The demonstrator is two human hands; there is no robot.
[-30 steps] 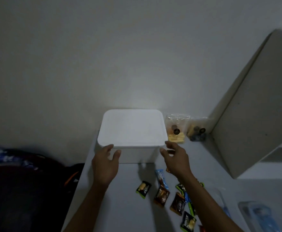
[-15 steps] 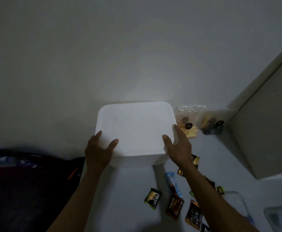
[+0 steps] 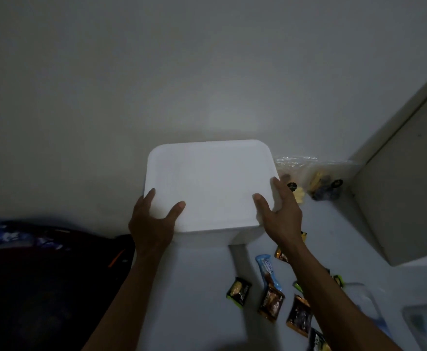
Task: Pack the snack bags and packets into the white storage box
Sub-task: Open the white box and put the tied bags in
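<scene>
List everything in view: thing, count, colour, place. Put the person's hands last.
white storage box: one, white, lid on, at the table's back edge against the wall.
clear snack bags: two, transparent with yellow and dark contents, right of the box by the wall.
small snack packets: at least six, mostly brown, black and green, scattered on the table in front of the box.
blue packet: one, light blue, among the small packets.
clear containers: apparently two, bluish, blurred, at the lower right.
table: one, white.
dark bag: one, black, left of the table.
left hand: on the lid's near left corner.
right hand: on the lid's near right corner.
</scene>
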